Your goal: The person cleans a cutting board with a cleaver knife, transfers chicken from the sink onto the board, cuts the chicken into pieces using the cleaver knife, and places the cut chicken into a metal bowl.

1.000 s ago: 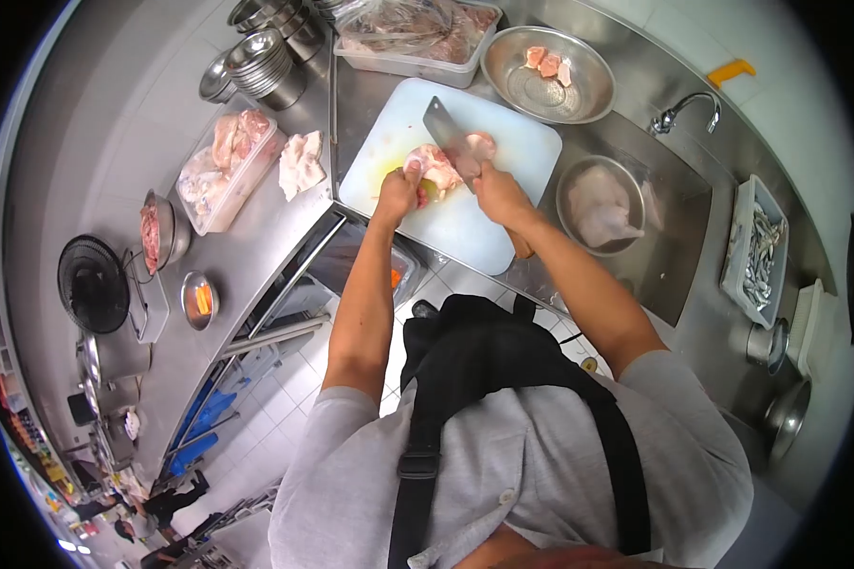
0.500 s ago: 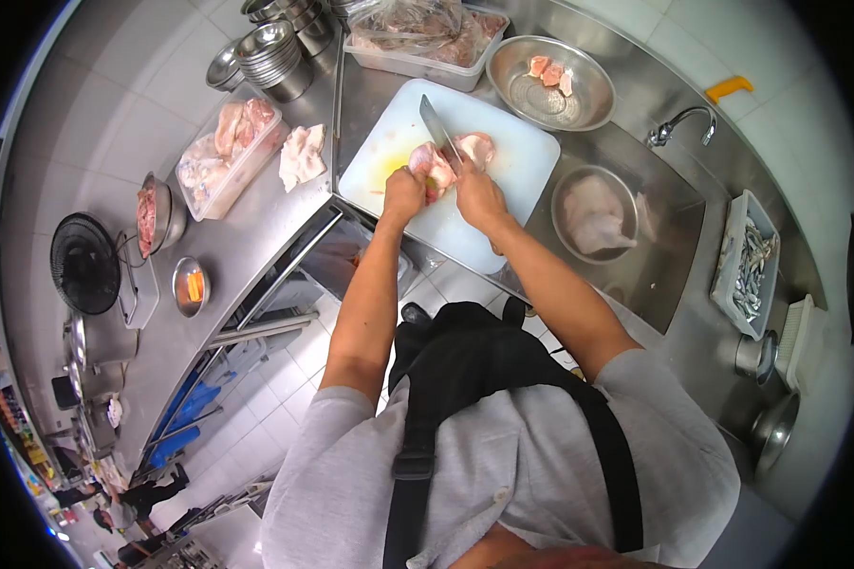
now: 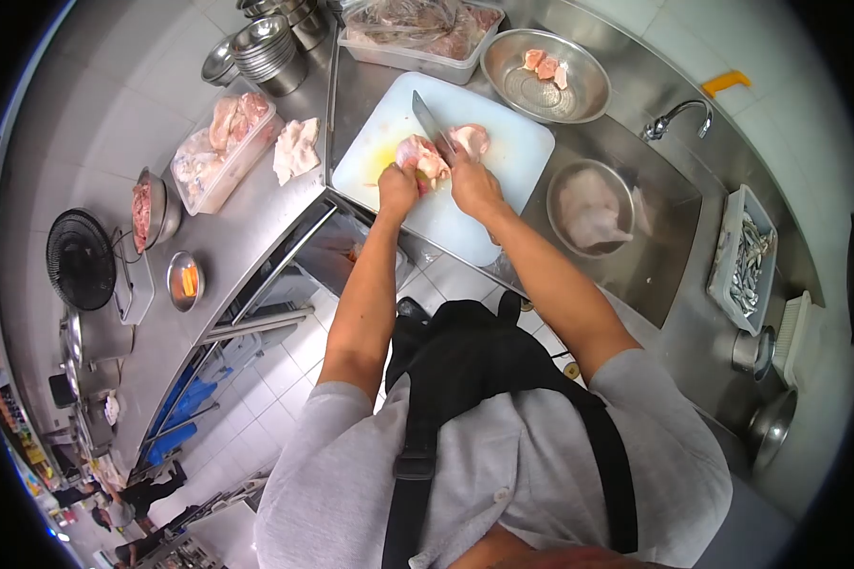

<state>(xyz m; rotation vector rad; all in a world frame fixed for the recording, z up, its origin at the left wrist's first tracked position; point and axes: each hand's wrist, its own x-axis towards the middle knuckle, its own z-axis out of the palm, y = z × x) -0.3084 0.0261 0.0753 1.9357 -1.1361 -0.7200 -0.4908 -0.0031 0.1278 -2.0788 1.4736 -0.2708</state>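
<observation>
A piece of raw chicken [image 3: 421, 156] lies on the white cutting board [image 3: 503, 142]. My left hand [image 3: 398, 190] grips its near left side, fingers closed round it. In my right hand [image 3: 473, 186] is a knife [image 3: 428, 120], held by the handle, its blade pointing up and left between the chicken and a second chicken piece [image 3: 470, 140]. Part of the handle is hidden by my fingers. A yellowish wet patch [image 3: 378, 159] stains the board left of the meat.
A steel bowl [image 3: 598, 100] with a few meat pieces stands behind the board. Right of it, a sink area holds a bowl of pale meat [image 3: 590, 211]. Tubs of raw meat [image 3: 226, 142] and a tray of small fish [image 3: 745, 261] flank the board.
The view has shifted slightly. My hands stay at the chicken, and the left hand's grip has turned a little. The knife remains between the two pieces.
</observation>
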